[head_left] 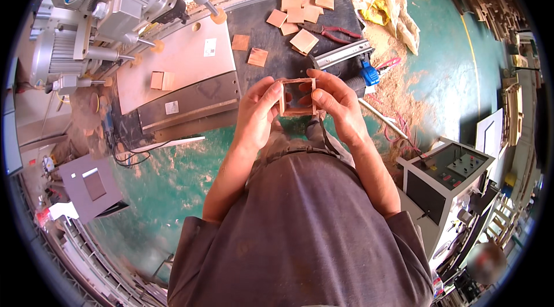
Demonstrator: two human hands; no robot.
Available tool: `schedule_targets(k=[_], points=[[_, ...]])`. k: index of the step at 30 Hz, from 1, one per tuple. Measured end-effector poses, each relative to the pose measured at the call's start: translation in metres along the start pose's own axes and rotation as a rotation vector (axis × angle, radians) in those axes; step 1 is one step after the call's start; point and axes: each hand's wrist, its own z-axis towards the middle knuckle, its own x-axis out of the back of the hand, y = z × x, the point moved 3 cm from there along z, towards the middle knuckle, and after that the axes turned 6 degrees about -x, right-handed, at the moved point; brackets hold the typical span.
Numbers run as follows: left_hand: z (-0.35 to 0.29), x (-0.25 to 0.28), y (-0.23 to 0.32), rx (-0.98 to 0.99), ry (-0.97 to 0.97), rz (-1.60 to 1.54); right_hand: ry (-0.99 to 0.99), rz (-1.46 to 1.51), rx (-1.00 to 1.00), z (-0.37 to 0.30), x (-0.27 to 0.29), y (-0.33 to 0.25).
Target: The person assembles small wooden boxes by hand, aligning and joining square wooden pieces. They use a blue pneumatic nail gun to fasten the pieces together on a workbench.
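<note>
Between my two hands is a small square wooden frame point(298, 113), held up in front of my body near the dark table's front edge. My left hand point(258, 108) grips its left side, thumb toward the near face. On the opposite side, my right hand point(337, 102) pinches the frame between thumb and fingers. Through the open middle of the frame some fingertips show. Beyond it, several thin square wood pieces point(295, 15) lie loosely on the dark tabletop point(254, 24). Two more wood squares point(257, 57) lie nearer to my hands.
Red-handled pliers point(334, 32) and a metal rail point(344, 53) lie on the table's right, beside a blue-capped tool point(369, 74). A pale board point(184, 64) carries small blocks point(162, 80) at left, under machine motors point(55, 53). A control cabinet point(450, 165) stands right. Sawdust point(398, 85) covers the floor.
</note>
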Motion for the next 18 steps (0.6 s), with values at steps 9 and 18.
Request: schedule_targets(k=[9, 18], points=[[0.001, -0.017, 0.004, 0.049, -0.070, -0.033, -0.057, 0.404, -0.202, 0.002, 0.012, 0.023], [-0.006, -0.021, 0.002, -0.022, -0.192, 0.148, -0.135, 0.701, -0.282, 0.000, 0.011, 0.039]])
